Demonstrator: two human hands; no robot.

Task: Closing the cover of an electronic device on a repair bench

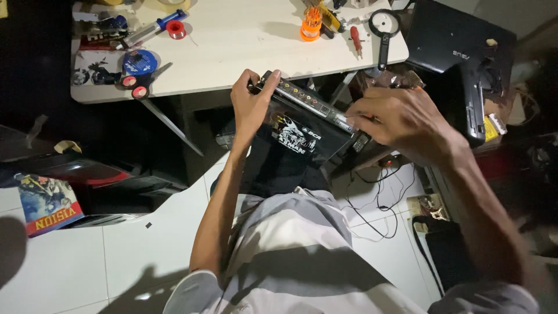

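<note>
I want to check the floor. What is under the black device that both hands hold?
Under the black device lie white floor tiles and thin black cables; whatever is directly beneath it is covered.

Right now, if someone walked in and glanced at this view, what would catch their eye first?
Most striking is the black electronic box held in the middle of the view, its row of rear connectors turned up. The left hand clasps its left end and the right hand works at its right end. Behind it, a white table carries an orange screwdriver set, a magnifying glass and rolls of tape.
</note>
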